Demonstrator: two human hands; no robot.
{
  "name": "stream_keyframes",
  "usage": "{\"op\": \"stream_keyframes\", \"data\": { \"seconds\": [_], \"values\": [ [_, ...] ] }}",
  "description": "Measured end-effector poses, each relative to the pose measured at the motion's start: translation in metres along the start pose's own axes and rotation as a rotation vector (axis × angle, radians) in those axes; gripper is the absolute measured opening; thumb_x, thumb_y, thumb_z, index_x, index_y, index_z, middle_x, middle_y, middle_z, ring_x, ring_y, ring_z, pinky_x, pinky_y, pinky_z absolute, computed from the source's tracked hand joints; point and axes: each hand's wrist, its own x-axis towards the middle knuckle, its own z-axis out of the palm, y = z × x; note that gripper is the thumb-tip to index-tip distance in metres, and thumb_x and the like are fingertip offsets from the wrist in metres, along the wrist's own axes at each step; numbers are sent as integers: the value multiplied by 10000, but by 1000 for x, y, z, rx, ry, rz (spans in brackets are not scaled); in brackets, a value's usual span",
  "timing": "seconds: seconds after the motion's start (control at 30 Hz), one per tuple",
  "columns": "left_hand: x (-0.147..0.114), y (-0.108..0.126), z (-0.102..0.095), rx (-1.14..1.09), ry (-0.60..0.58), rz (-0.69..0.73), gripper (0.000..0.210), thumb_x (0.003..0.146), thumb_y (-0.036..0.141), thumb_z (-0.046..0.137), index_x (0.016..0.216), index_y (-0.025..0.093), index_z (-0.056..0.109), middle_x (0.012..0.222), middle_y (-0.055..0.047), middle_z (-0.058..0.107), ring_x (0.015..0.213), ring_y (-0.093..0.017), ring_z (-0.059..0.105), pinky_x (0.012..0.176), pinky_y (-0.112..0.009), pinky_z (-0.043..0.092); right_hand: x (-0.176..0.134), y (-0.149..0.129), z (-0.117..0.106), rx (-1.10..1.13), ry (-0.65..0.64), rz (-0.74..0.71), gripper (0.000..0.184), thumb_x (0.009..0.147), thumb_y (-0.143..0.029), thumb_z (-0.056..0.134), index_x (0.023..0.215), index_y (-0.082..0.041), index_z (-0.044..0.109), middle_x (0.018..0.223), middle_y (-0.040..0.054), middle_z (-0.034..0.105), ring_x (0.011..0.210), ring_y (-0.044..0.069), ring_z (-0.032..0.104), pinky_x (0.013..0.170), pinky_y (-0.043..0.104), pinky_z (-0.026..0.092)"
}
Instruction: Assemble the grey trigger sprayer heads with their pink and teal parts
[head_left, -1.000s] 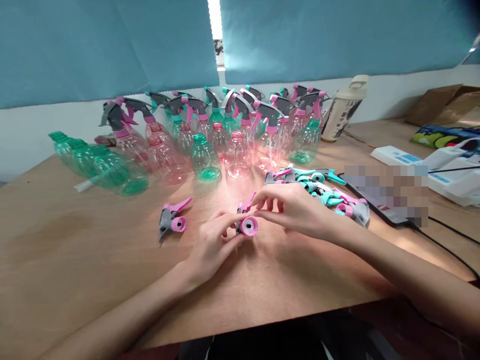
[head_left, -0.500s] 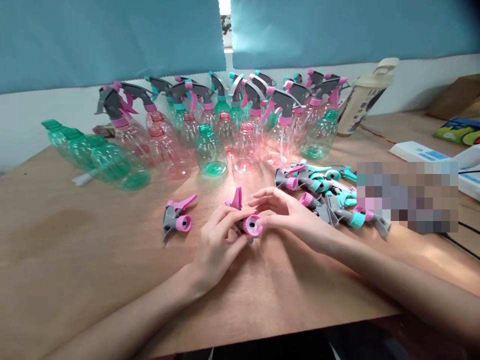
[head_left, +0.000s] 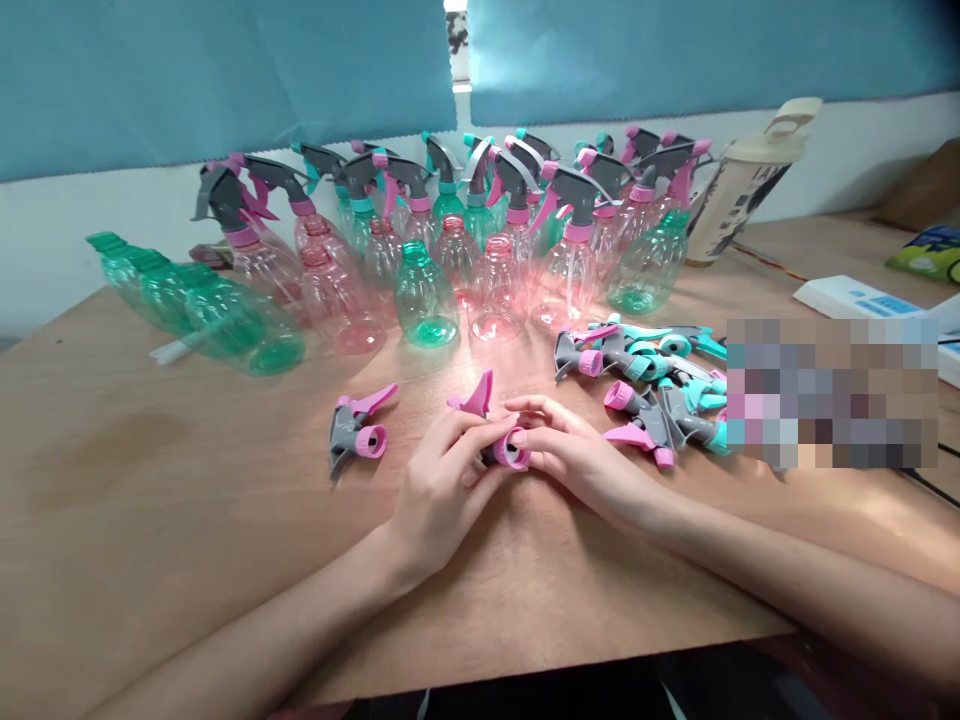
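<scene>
Big smooth sheets of blue cloth (head_left: 225,80) hang at the back. In front is a wide brown table (head_left: 135,480), flat and a bit shiny. Lots of round, see-through plastic bottles (head_left: 427,315), pink and green, crowd its far side; some wear gray spray tops (head_left: 577,195) and others show open necks (head_left: 498,247). A tall cream cup (head_left: 739,205) with a loop on its lid is just beside them, at the right. A messy heap of gray, pink and teal sprayers (head_left: 656,415) lies near the right hand (head_left: 589,465), but its right end is too blurry for me to make out. The left hand (head_left: 442,490) wraps its bent fingers around one hard plastic sprayer (head_left: 513,455), over the middle of the table's near part, and hides most of its gray body. The right hand's bent fingers and thumb are close together at the cap. A loose gray and pink sprayer (head_left: 352,432) lies left of the hands. The held one's pink lever (head_left: 478,396) pokes up, pointy and thin, and its round pink cap (head_left: 521,462) has a small dark middle.
</scene>
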Motion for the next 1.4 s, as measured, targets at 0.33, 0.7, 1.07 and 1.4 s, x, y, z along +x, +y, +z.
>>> {"op": "stream_keyframes", "data": {
  "seconds": [0.33,0.7,1.07,1.4],
  "values": [
    [-1,-3,4,32,-13,134,266,845,76,618,1104,135,609,941,-81,651,899,-191,600,775,-322,524,0,4,5,223,-131,17,389,732,-68,546,1092,-214,541,1007,15,631,939,141,558,842,286,416],
    [3,-2,4,43,-92,120,184,861,117,617,1044,131,628,909,-68,653,879,-179,586,753,-299,518,6,5,-1,203,-94,11,380,631,-55,490,972,-211,555,986,13,596,1018,172,549,888,301,426],
    [1,-1,3,91,-96,151,189,872,112,599,1060,126,617,903,-81,660,849,-187,582,738,-316,523,5,8,6,163,-55,-5,354,629,-123,472,966,-219,526,979,25,634,984,195,575,851,334,446],
    [1,2,3,77,-128,158,174,882,111,580,1045,143,633,907,-75,669,844,-180,585,728,-305,527,5,6,2,220,-6,21,400,536,-63,442,894,-218,530,887,2,594,952,178,549,836,300,428]
  ]
}}
